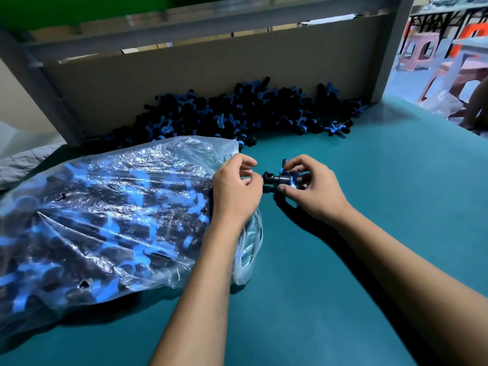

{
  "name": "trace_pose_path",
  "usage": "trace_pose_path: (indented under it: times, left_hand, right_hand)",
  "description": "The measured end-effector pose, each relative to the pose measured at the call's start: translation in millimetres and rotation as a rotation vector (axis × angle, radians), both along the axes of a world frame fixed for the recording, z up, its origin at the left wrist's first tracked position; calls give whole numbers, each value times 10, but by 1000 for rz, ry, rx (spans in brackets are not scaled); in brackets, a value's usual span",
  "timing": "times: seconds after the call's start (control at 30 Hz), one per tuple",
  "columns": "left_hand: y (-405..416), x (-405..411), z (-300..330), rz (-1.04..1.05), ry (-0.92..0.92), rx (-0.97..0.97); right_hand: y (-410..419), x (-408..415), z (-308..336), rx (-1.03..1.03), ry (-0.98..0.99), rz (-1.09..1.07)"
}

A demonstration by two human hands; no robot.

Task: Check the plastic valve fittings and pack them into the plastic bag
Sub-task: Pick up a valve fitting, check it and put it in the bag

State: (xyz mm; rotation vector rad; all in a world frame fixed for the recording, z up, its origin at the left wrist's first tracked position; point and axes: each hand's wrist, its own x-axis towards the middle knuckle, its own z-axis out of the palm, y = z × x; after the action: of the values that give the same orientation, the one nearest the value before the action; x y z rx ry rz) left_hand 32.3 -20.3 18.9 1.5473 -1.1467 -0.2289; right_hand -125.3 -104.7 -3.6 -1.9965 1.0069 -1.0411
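Inspection is occupying our right hand [310, 190], which is pinching one black-and-blue valve fitting [281, 178] just above the green table [369, 207], turned so we are seeing it plainly. Our left hand [233, 192] is gripping the mouth of the plastic bag [105, 207], probably keeping it ready; the unpacked pile [237, 112] is waiting behind.

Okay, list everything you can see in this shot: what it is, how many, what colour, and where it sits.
Clear plastic bag: one, transparent, stuffed with black-and-blue fittings, lying left on the table.
Loose black-and-blue plastic valve fittings: a heap, too many to count, along the back wall.
Single black valve fitting with blue handle: one, table centre, held.
Teal table top: one.
Brown cardboard wall: one, behind the heap.
Plastic stools: pink and orange, far right, count unclear.
Left hand: fingers pinching the bag's mouth.
Right hand: fingers gripping the single fitting.
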Motion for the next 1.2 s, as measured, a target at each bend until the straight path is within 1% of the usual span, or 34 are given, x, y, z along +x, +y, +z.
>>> trace_pose_path:
  times: [0.1,0.23,0.27,0.37,0.43,0.57,0.67,0.7,0.8,0.97,1.07,1.13,1.2]
  left_hand:
    - [-33,-50,-27,-64,22,54]
    - [-38,-86,-58,-144,86,117]
    - [-34,-86,-67,-164,115,132]
    - [-32,-94,-53,-212,225,159]
    - [-21,-107,-34,-232,248,147]
    - [0,-111,-19,-226,322,114]
    - [13,-92,-5,-229,458,80]
    - [17,-87,-3,-248,475,71]
    - [21,-76,-13,-283,410,65]
    - [11,-52,-51,-264,356,68]
    - [5,-47,-54,-250,381,49]
    - [1,-45,-46,-241,438,27]
    - [-3,-35,-31,-205,497,-11]
  right_hand:
    - [1,-58,13,144,-268,93]
    - [-57,-130,34,414,-532,202]
    - [-70,-146,37,458,-569,213]
    - [-88,-158,35,459,-542,248]
    - [-86,-148,13,440,-514,276]
    - [-106,-154,8,519,-590,299]
    - [-114,-152,8,566,-648,310]
    - [-115,-151,4,577,-665,310]
    - [-91,-155,9,559,-635,294]
    - [-69,-149,8,454,-525,245]
    - [-45,-124,4,424,-487,236]
    - [-51,-103,4,417,-526,197]
    - [-69,-104,6,453,-642,114]
